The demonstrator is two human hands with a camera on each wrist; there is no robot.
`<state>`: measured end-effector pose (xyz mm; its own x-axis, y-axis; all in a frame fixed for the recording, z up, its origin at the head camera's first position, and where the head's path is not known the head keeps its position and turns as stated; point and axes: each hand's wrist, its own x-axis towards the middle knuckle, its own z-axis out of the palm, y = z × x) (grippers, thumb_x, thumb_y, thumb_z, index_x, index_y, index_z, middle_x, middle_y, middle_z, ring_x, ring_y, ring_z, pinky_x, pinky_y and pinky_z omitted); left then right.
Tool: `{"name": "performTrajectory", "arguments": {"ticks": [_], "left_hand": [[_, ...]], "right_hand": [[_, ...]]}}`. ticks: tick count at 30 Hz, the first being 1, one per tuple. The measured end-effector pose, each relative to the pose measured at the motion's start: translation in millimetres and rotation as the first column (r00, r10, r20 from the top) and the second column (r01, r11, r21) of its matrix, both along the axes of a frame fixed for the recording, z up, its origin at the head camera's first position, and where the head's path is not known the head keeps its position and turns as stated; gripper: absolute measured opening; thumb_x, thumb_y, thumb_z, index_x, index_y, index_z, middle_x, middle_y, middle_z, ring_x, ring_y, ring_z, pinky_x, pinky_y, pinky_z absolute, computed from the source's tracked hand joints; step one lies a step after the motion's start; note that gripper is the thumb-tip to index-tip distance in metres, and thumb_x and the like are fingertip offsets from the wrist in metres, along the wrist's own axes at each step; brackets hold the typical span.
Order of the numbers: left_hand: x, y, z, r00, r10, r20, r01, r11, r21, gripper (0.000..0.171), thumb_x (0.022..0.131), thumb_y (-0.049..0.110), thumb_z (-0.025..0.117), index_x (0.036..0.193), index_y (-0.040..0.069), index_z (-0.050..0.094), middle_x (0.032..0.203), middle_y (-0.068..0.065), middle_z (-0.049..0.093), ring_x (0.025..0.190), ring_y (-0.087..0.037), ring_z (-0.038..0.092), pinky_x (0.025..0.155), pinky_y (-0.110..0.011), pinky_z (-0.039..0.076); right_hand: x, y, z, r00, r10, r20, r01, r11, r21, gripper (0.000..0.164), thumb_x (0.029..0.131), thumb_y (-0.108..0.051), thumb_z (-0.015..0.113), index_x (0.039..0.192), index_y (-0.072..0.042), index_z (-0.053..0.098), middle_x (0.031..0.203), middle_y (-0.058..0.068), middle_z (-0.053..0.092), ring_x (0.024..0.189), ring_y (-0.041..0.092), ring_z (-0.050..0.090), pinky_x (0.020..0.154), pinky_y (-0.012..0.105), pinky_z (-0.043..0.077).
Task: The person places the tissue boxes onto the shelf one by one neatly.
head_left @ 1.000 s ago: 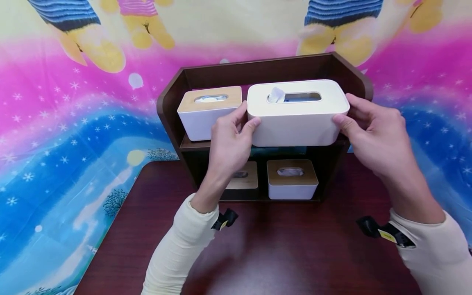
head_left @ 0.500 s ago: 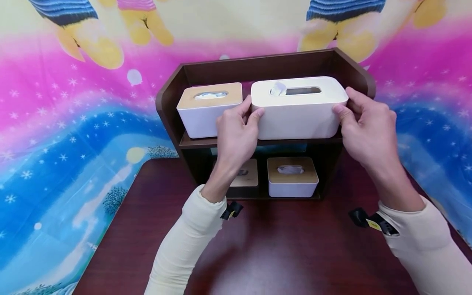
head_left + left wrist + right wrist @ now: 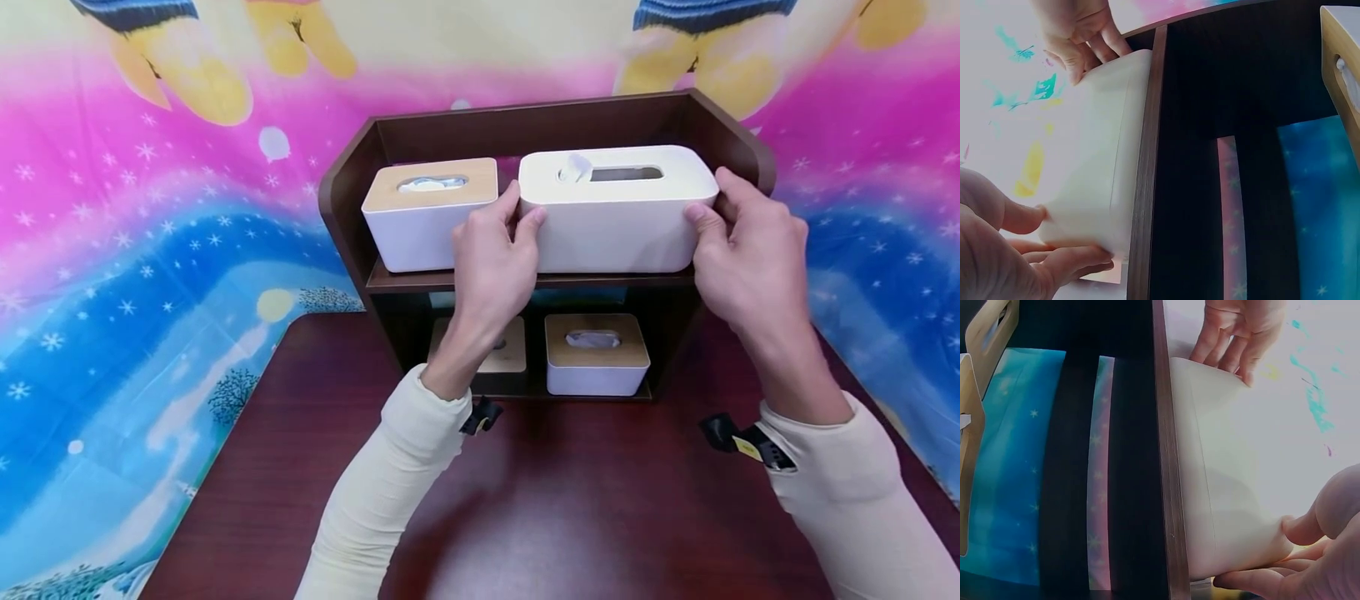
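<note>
A long white tissue box (image 3: 611,237) with an oval slot and a tuft of tissue sits at the right of the upper shelf (image 3: 450,282), its front near the shelf's edge. My left hand (image 3: 495,262) grips its left end, thumb on the front face and fingers round the side. At the opposite end my right hand (image 3: 753,258) holds it the same way. Both wrist views show the tissue box (image 3: 1094,156) between the two hands, right at the shelf board (image 3: 1172,487). A smaller tissue box with a wooden lid (image 3: 431,196) stands just left of my left hand.
The dark brown two-tier rack (image 3: 525,133) stands on a reddish-brown table (image 3: 570,500). Its lower tier holds a white box with a wooden lid (image 3: 596,358) and a dark box with a light lid (image 3: 510,354), partly behind my left forearm. A patterned cloth (image 3: 135,250) hangs behind.
Both hands have moved the long white tissue box back and slightly right, from in front of the upper shelf's edge onto the shelf. The grip stays the same; the other boxes have not moved.
</note>
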<state>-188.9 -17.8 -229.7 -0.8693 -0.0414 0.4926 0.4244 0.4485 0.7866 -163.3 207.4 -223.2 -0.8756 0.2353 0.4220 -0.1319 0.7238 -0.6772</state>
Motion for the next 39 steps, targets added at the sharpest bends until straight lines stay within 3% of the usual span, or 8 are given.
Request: {"name": "performTrajectory", "arguments": {"ticks": [5,9,12,18,21,25,32,39], "left_hand": [[-0.4,2,-0.5,1.0,-0.01,-0.009,0.01,1.0,0.006,0.03,0.107,0.02,0.068,0.134,0.008,0.074,0.103,-0.012,0.079,0.091,-0.018,0.071,0.076,-0.025,0.062],[0.7,2,-1.9,0.999,-0.029,0.016,0.029,1.0,-0.005,0.041,0.107,0.021,0.068,0.146,0.01,0.066,0.135,-0.009,0.076,0.117,-0.018,0.073,0.1,-0.029,0.063],[4.9,1,-4.8,0.997,-0.064,0.035,0.065,0.998,-0.012,0.06,0.106,0.024,0.07,0.16,0.009,0.051,0.159,-0.007,0.06,0.142,-0.017,0.062,0.115,-0.034,0.054],[31.4,-10,-8.7,0.982,-0.164,-0.092,0.16,0.985,-0.058,0.076,0.103,0.026,0.074,0.166,0.002,0.037,0.172,-0.01,0.042,0.156,-0.013,0.044,0.122,-0.034,0.048],[46.0,-24,-11.3,0.974,-0.174,-0.143,0.161,0.982,-0.102,0.073,0.103,0.029,0.074,0.164,0.003,0.042,0.17,-0.008,0.044,0.156,-0.01,0.043,0.124,-0.031,0.046],[61.0,-49,-20.0,0.976,-0.156,-0.154,0.126,0.973,-0.192,0.07,0.105,0.035,0.072,0.163,0.007,0.045,0.169,-0.006,0.046,0.158,-0.01,0.04,0.13,-0.032,0.037],[73.9,-90,-44.2,0.989,-0.122,-0.085,0.087,0.939,-0.332,0.071,0.103,0.037,0.074,0.163,0.01,0.046,0.17,-0.007,0.045,0.158,-0.015,0.043,0.127,-0.044,0.043],[78.1,-118,-70.3,0.995,-0.101,0.005,0.092,0.882,-0.463,0.075,0.102,0.041,0.075,0.164,0.012,0.045,0.171,-0.009,0.043,0.159,-0.023,0.042,0.122,-0.052,0.047]], "right_hand": [[1.5,-2,-1.2,1.0,0.0,0.004,0.0,1.0,0.001,0.058,0.114,-0.029,0.05,0.169,-0.019,0.034,0.161,0.021,0.052,0.141,0.053,0.055,0.111,0.07,0.047],[2.7,-2,-1.7,0.999,0.014,0.044,-0.014,1.0,0.002,0.063,0.115,-0.034,0.047,0.172,-0.019,0.026,0.168,0.02,0.044,0.147,0.052,0.049,0.115,0.07,0.043],[5.4,-1,-2.1,0.994,0.047,0.103,-0.048,0.999,0.009,0.071,0.115,-0.042,0.044,0.174,-0.019,0.011,0.175,0.013,0.03,0.158,0.044,0.036,0.123,0.066,0.036],[31.9,-3,-3.4,0.989,0.095,0.113,-0.096,0.995,0.002,0.081,0.112,-0.047,0.048,0.173,-0.028,-0.001,0.178,-0.009,0.014,0.164,0.031,0.027,0.124,0.062,0.034],[51.5,1,-8.4,0.993,0.099,0.06,-0.102,0.993,0.056,0.078,0.112,-0.042,0.053,0.174,-0.03,0.006,0.179,-0.007,0.018,0.159,0.042,0.036,0.118,0.069,0.039],[72.1,11,-23.7,0.993,0.115,0.026,-0.118,0.981,0.157,0.082,0.109,-0.036,0.063,0.174,-0.026,0.014,0.179,0.008,0.024,0.153,0.055,0.04,0.113,0.08,0.037],[85.2,34,-62.2,0.977,0.144,0.158,-0.185,0.938,0.292,0.095,0.107,-0.041,0.067,0.174,-0.016,0.005,0.182,0.012,0.005,0.165,0.049,0.012,0.123,0.08,0.018],[83.2,55,-95.5,0.966,0.123,0.228,-0.21,0.888,0.408,0.105,0.1,-0.055,0.071,0.173,-0.01,0.012,0.178,0.025,0.013,0.166,0.046,0.011,0.11,0.086,0.029]]}}
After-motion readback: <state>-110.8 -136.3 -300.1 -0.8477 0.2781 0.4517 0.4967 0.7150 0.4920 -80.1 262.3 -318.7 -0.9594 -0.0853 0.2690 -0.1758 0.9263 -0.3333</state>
